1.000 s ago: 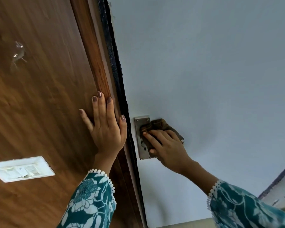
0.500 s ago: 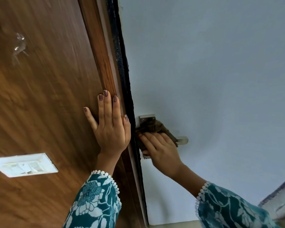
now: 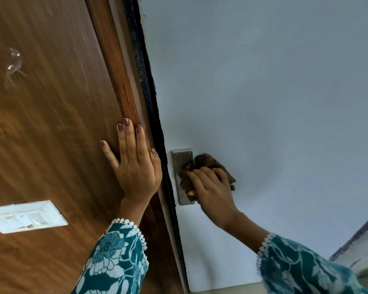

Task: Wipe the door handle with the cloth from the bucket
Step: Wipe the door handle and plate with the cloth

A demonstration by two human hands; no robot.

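A pale blue-grey door fills the right half of the view, with a steel handle plate (image 3: 182,164) near its left edge. My right hand (image 3: 211,187) presses a brown cloth (image 3: 208,164) over the lever, which is hidden under cloth and fingers. My left hand (image 3: 134,164) lies flat, fingers spread, on the brown wooden panel (image 3: 51,124) just left of the door frame. It holds nothing. The bucket is out of view.
A dark rubber-like strip (image 3: 149,92) runs along the door edge between wood and door. A white switch plate (image 3: 26,216) is set in the wooden panel at lower left. A metal hook (image 3: 13,64) sits higher on the wood. A tiled strip shows at far lower right.
My right hand has slid the cloth outward from the plate along the lever, covering the lever tip that showed half a second ago. My left hand stays flat on the wood.
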